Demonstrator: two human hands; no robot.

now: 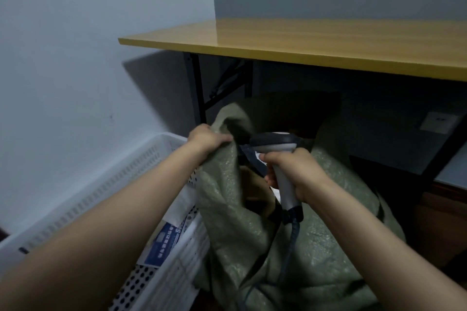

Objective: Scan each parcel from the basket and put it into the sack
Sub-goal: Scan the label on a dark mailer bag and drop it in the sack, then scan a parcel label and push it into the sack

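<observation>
A green woven sack stands on the floor under the table, its mouth open. My left hand grips the sack's left rim and holds it up. My right hand grips the handle of a grey barcode scanner over the sack's mouth; its fingers also pinch a white and dark blue parcel that hangs into the opening. A brown parcel lies inside the sack. The white perforated basket sits at the left, with a blue and white parcel in it.
A yellow-topped folding table with black legs stands above the sack. The scanner's cable trails down across the sack. Grey walls close the left and back. A wall socket sits at the right.
</observation>
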